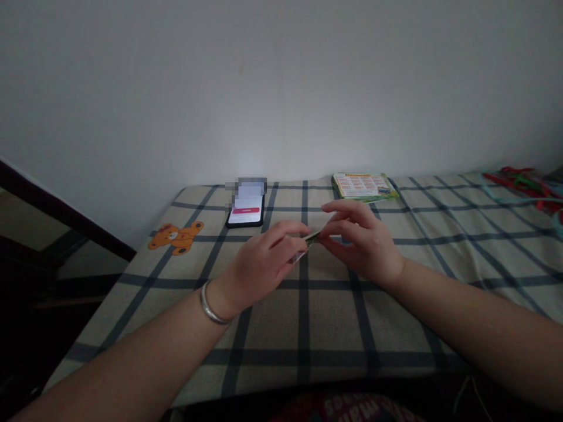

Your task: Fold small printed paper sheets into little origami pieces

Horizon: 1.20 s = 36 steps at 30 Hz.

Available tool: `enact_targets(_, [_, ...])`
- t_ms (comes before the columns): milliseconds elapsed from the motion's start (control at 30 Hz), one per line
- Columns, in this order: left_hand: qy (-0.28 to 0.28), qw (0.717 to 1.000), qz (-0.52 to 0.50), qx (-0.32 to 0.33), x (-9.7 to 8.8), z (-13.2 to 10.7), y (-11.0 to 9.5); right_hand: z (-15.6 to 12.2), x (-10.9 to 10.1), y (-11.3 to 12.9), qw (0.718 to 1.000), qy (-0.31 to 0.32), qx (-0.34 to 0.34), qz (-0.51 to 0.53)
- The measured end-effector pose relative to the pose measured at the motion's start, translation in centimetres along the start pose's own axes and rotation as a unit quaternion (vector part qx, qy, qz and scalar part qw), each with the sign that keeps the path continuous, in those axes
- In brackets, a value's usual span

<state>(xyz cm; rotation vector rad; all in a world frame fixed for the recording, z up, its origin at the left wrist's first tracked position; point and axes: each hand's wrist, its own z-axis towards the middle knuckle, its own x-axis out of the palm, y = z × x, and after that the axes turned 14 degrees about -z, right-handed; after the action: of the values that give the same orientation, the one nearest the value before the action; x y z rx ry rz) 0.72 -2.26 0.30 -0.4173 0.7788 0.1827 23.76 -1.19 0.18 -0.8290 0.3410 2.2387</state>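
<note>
My left hand (266, 258), with a silver bangle at the wrist, is closed on a thin, flat card-like piece (299, 257) above the tablecloth. Most of this piece is hidden behind the fingers, so its printing cannot be made out. From the other side, the thumb and a fingertip of my right hand (367, 243) pinch its far corner. The index finger of that hand is raised and bent away from the piece.
A checked tablecloth (328, 319) covers the table. Against the wall lean or lie a lit phone (246, 210) and a printed booklet or packet (363, 186). An orange bear figure (175, 237) lies left. Red and green tangled items (523, 181) sit far right.
</note>
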Motion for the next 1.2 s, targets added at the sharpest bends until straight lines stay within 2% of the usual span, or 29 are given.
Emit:
enact_targets(333, [-0.001,1.000,0.007,0.000,0.29,-0.01,0.36,-0.06,-0.04,-0.09,1.000,0.014,-0.010,-0.015])
enact_targets(600, [0.001,0.999,0.026,-0.028,-0.01,0.21,-0.04,-0.09,0.11,-0.27,0.999,0.039,-0.009,-0.005])
enact_targets(867, [-0.046,0.997,0.062,0.001,-0.07,0.19,0.28,0.29,0.09,-0.15,0.999,0.035,-0.022,0.010])
enact_targets(1033, [-0.071,0.990,0.122,0.026,-0.36,0.32,0.20,0.36,0.08,-0.11,0.994,0.081,0.001,0.067])
enact_targets(1200, [-0.055,0.985,0.157,0.044,-0.51,0.52,0.07,0.46,0.10,-0.01,0.988,0.126,0.061,0.070])
